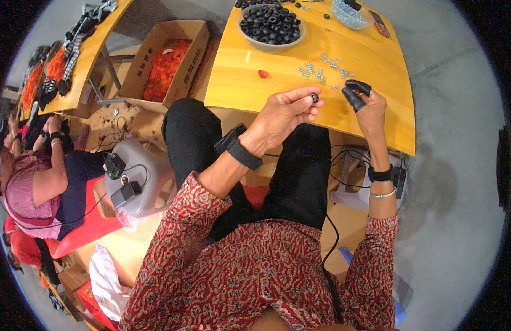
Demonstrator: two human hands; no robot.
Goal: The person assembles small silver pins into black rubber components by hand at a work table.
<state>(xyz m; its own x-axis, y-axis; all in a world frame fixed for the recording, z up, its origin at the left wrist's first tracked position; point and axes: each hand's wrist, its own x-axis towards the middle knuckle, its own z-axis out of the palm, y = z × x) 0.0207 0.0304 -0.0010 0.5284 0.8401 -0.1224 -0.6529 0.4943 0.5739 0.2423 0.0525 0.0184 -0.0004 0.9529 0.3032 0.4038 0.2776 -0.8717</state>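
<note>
Just past the near edge of the yellow table (233,83), my left hand (283,116) pinches a small round black bead-like part (314,97) between thumb and fingertips. To its right is my right hand (371,113), with black covers on its thumb and forefinger. Those covered fingers curl toward each other, close to the left hand but apart from it; whatever lies between them is too small to make out. Small silver metal pieces (320,75) lie scattered on the table beyond both hands. Farther back, a tub (262,46) is heaped with similar black round parts (271,23).
A clear container (352,21) of small pale-blue pieces stands at the back right, beside a flat red-edged object (380,25). A red bit (263,73) lies on the table. Left are a carton (181,33) of orange material, a grey stool (139,182) with devices, and a seated person (40,187).
</note>
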